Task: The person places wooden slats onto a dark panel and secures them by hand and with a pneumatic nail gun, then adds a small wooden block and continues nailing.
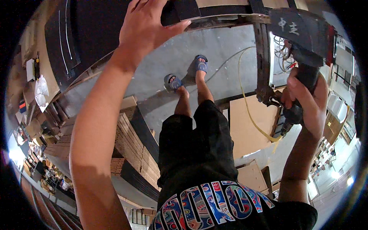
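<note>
My right hand (pixel 312 101) is closed round the grip of a black pneumatic nail gun (pixel 301 36), held up at the right. A yellow air hose (pixel 247 101) joins the base of its grip and hangs in a loop. The gun's nose and the spot it points at cannot be made out. At the top, my left hand (pixel 143 28) lies over the edge of a dark board assembly (pixel 184 9). Its thumb stretches out to the right, and some fingertips are cut off by the picture's edge.
A large black panel (pixel 90 34) lies at the upper left. Stacked boards (pixel 132 143) stand beside my left leg. To the right, a tan board (pixel 251 128) leans low near the hose. My sandalled feet stand on the grey floor (pixel 155 109), with coiled cables (pixel 283 57) farther right.
</note>
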### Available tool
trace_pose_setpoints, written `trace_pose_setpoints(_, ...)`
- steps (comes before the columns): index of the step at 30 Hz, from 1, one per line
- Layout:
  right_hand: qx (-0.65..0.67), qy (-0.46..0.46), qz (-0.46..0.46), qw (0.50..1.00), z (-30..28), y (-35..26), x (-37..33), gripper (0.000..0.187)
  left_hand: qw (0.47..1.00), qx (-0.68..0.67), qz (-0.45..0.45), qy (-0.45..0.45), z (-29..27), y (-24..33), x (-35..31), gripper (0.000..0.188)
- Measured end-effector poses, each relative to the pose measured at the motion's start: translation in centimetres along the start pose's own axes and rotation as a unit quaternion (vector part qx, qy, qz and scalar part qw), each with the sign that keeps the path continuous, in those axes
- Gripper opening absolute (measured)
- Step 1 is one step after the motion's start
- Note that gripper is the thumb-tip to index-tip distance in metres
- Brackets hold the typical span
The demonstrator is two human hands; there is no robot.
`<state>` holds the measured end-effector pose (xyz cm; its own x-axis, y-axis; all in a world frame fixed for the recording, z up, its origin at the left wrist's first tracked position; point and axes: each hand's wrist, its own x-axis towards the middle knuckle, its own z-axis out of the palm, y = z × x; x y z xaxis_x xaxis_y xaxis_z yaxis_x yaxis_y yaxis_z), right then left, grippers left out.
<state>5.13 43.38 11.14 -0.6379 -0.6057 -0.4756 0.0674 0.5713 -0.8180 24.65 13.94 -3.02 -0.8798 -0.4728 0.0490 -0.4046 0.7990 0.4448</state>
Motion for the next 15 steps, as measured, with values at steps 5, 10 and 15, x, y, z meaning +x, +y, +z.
trace_pose_setpoints(5,-0.022,-0.02,0.003,1.0,2.3,0.1,-0.4,0.022,1.0,0.024,0.005,0.01,0.4,-0.3,0.1,0.086)
trace_pose_setpoints(10,-0.026,-0.048,0.02,0.998,3.3,-0.4,-0.4,0.023,0.999,0.03,0.01,0.019,0.6,-0.6,0.1,0.085)
trace_pose_setpoints(15,-0.023,-0.06,0.047,0.997,4.3,-1.0,-0.3,0.026,1.0,0.028,0.002,0.014,0.5,-0.5,0.2,0.086)
